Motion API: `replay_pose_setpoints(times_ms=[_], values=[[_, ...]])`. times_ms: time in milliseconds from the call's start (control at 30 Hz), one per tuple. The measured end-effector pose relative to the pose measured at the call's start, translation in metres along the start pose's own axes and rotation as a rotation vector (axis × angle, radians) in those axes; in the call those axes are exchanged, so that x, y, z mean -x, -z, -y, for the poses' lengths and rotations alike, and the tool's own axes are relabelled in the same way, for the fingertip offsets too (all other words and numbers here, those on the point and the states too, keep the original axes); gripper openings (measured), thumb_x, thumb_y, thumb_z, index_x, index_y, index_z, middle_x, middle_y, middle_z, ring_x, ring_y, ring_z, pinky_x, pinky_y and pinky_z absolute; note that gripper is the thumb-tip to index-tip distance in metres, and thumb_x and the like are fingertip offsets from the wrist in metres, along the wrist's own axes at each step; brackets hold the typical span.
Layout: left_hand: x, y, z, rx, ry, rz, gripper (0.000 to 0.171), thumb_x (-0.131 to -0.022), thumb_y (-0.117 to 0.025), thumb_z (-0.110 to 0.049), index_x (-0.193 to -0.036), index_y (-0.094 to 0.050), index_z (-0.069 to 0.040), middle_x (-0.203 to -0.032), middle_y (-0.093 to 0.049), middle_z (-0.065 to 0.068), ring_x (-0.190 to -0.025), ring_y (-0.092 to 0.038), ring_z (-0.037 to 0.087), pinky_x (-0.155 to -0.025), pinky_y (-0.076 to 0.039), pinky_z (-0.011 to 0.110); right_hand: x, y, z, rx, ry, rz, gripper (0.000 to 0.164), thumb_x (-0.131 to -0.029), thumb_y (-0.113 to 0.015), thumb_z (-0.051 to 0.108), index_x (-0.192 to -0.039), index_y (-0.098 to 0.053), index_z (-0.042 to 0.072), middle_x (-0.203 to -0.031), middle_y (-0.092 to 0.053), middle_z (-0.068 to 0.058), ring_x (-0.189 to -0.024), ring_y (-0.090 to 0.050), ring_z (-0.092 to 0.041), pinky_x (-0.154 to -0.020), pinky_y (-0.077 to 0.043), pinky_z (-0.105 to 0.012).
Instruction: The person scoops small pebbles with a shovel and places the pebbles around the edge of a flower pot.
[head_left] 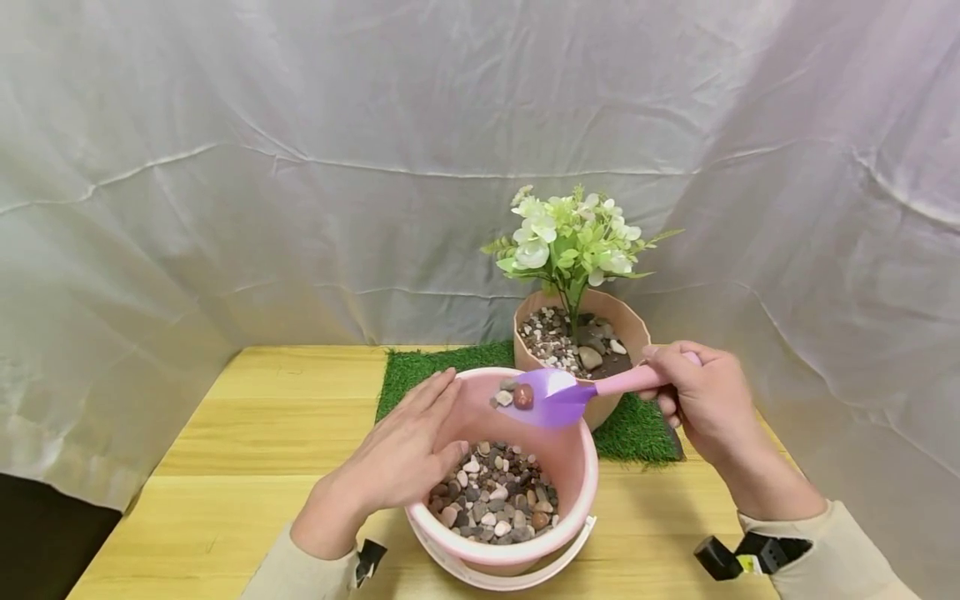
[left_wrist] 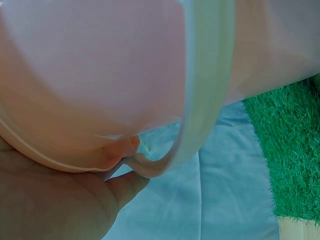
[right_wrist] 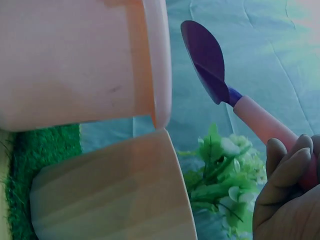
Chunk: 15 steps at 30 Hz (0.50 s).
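Note:
My right hand grips the pink handle of a trowel, its fingers curled round it. The purple blade carries a few stones, one of them reddish brown, above the far rim of a pink bucket. Inside the bucket lies a bed of mixed pebbles. My left hand holds the bucket's left rim, thumb over the edge. In the left wrist view, the bucket's pale carrying handle curves past that hand's fingers. Seen from the right wrist, the trowel blade is tilted beyond the bucket rim.
Just behind the bucket stands a tan pot holding pebbles, soil and a white-flowered plant. Its base is on a green turf mat. Beneath is a wooden table; grey cloth hangs behind.

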<state>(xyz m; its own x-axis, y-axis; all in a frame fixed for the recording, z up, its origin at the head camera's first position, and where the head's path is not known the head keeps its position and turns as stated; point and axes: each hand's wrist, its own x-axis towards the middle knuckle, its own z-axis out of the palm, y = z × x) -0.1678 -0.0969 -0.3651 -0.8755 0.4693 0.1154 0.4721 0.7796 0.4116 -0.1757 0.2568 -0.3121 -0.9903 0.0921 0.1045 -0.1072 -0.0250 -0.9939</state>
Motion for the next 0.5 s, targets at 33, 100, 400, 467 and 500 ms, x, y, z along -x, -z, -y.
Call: replay_pose_setpoints(times_ms=[33, 100, 400, 467, 500], values=[[0.000, 0.000, 0.000, -0.002, -0.003, 0.002, 0.082, -0.104, -0.058, -0.042, -0.167, -0.023, -0.004, -0.178, -0.012, 0.007, -0.164, -0.013, 0.030, -0.133, -0.015, 0.052, -0.001, 0.002, 0.001, -0.021, 0.000, -0.007, 0.029, -0.102, -0.067, 0.011, -0.074, -0.074, 0.009, -0.055, -0.070, -0.003, -0.037, -0.050, -0.005, -0.033, -0.042, -0.019], [0.000, 0.000, 0.000, -0.004, -0.006, 0.004, 0.082, -0.104, -0.058, -0.042, -0.167, -0.023, -0.003, -0.178, -0.012, 0.007, -0.164, -0.013, 0.030, -0.133, -0.015, 0.052, -0.004, 0.006, 0.002, -0.055, 0.003, -0.015, 0.030, -0.103, -0.067, 0.011, -0.073, -0.073, 0.008, -0.055, -0.069, -0.004, -0.038, -0.051, -0.005, -0.034, -0.042, -0.018], [0.000, 0.001, 0.000, -0.005, -0.001, 0.005, 0.081, -0.104, -0.058, -0.042, -0.167, -0.025, -0.004, -0.178, -0.012, 0.008, -0.164, -0.013, 0.031, -0.133, -0.014, 0.053, -0.020, 0.028, 0.003, -0.090, -0.004, -0.107, 0.026, -0.101, -0.072, 0.014, -0.075, -0.075, 0.008, -0.055, -0.070, -0.004, -0.037, -0.052, -0.006, -0.034, -0.041, -0.018], [0.000, 0.001, 0.000, -0.008, -0.003, 0.005, 0.081, -0.104, -0.058, -0.042, -0.167, -0.025, -0.004, -0.178, -0.013, 0.008, -0.164, -0.013, 0.031, -0.133, -0.014, 0.053, -0.025, 0.033, 0.001, -0.096, -0.012, -0.134, 0.025, -0.100, -0.072, 0.014, -0.076, -0.075, 0.008, -0.055, -0.070, -0.004, -0.038, -0.052, -0.007, -0.034, -0.042, -0.018], [0.000, 0.001, 0.000, -0.009, -0.005, 0.006, 0.081, -0.104, -0.058, -0.042, -0.167, -0.025, -0.004, -0.178, -0.013, 0.008, -0.164, -0.013, 0.031, -0.133, -0.014, 0.053, -0.027, 0.036, 0.000, -0.103, -0.017, -0.146, 0.024, -0.100, -0.072, 0.014, -0.077, -0.075, 0.008, -0.056, -0.070, -0.005, -0.038, -0.053, -0.007, -0.034, -0.042, -0.017]])
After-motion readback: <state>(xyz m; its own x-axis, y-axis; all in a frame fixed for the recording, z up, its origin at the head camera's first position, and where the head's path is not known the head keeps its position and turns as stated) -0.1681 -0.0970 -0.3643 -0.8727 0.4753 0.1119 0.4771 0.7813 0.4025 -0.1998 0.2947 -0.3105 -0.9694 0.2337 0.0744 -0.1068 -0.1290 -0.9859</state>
